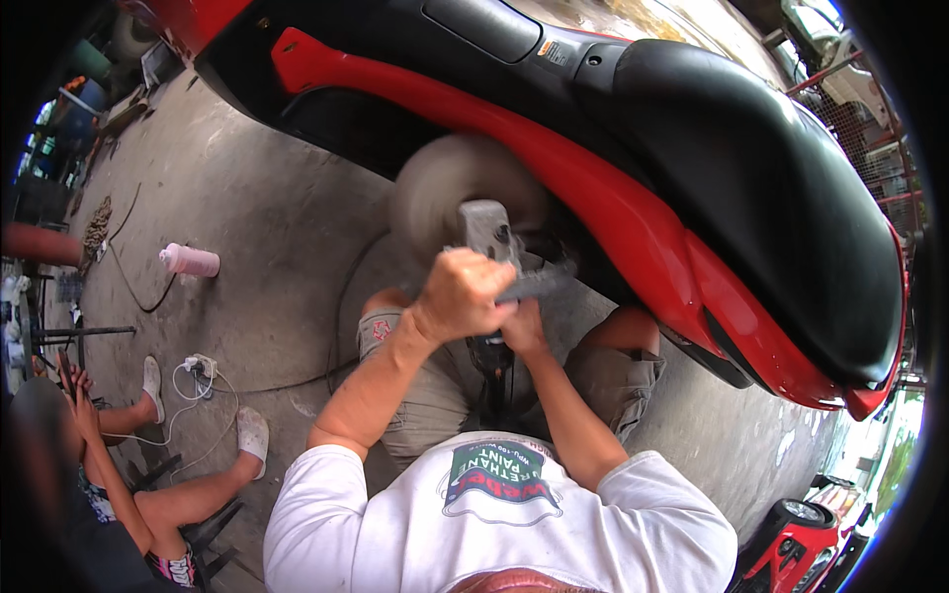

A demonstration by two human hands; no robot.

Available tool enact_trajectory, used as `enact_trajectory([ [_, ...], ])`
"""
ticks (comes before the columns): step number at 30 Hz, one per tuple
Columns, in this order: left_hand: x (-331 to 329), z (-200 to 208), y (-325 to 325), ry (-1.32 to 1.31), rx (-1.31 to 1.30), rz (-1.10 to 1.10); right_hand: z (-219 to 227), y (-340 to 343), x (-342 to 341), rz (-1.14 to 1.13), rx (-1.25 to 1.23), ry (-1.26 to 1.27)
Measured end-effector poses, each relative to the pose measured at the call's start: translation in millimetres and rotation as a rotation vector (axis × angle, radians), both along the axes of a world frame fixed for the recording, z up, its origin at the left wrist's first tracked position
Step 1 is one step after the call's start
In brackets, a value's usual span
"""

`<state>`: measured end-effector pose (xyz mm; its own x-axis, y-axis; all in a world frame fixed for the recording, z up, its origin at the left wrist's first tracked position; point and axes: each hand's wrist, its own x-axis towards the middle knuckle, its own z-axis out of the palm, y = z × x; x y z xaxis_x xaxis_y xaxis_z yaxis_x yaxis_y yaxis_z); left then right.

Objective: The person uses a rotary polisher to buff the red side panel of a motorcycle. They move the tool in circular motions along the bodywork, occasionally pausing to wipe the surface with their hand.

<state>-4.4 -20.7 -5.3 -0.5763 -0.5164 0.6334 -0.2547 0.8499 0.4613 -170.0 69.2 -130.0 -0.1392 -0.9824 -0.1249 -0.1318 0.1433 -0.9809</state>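
A power polisher (485, 229) with a large round grey-white pad (435, 198) is against the lower red side panel (554, 168) of a red and black scooter. The pad is blurred as if spinning. My left hand (463, 294) is closed around the front of the tool, just behind its head. Behind it, my right hand (525, 324) wraps the tool's body, partly hidden by the left. A blurred grey bar (539, 283) juts out to the right beside my hands. The tool's black rear end (491, 358) points back between my knees.
A pink bottle (190, 260) stands on the concrete floor to the left. A dark cord (287, 385) runs across the floor towards a white extension socket (201, 367). At lower left sits another person (129, 494) holding a phone. A red vehicle (806, 544) is at lower right.
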Motion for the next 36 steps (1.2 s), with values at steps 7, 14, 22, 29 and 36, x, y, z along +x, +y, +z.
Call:
enact_trajectory([
  [7, 42.2, 12.1, -66.7, -0.054, -0.085, 0.248, 18.2, -106.0, 48.0, 0.122, 0.030, -0.045],
  [14, 40.8, 27.2, -65.3, -0.004, -0.034, 0.282, 50.5, -107.5, 40.6, 0.148, 0.066, -0.041],
  [22, 3.4, 21.8, -5.2, -0.035, -0.035, 0.043, 22.3, -18.1, 11.2, 0.024, -0.009, -0.064],
  [29, 23.2, 31.7, -40.7, -0.068, -0.102, 0.157, 16.2, -76.0, 35.0, 0.059, -0.009, -0.057],
  [36, 48.3, 39.0, -83.8, -0.099, -0.128, 0.340, 38.6, -142.9, 60.8, 0.257, -0.032, -0.228],
])
